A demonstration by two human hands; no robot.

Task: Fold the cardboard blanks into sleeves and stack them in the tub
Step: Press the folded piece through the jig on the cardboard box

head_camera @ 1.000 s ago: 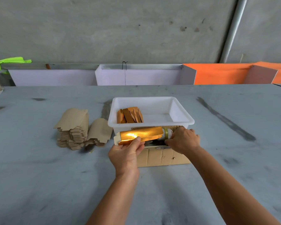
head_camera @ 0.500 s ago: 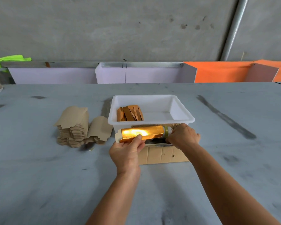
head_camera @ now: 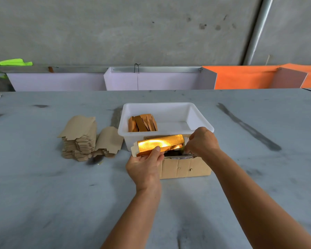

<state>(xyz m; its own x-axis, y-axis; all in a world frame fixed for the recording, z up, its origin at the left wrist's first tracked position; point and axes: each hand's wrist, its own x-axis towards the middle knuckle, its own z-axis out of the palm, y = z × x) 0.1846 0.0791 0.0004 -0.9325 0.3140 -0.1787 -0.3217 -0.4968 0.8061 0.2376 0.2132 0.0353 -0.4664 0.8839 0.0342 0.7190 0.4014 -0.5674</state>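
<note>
Sleeve (head_camera: pixel 160 145), gold-faced, is held just in front of the white tub (head_camera: pixel 201 123), its long axis running left to right across the body. Its left end is gripped by the left hand (head_camera: pixel 144 165), thumb on top; its right end is pinched by the right hand (head_camera: pixel 201 142). The tub lies directly beyond, so a short forward lift is judged enough, with the right hand nearer its rim. Flat blanks (head_camera: pixel 79 139) are stacked on the tabletop (head_camera: pixel 43 194), left.

Grey table (head_camera: pixel 61 203); brown corrugated box (head_camera: pixel 185 168), orange panel (head_camera: pixel 241 78), lime cloth (head_camera: pixel 9 64), concrete wall (head_camera: pixel 115 27)
</note>
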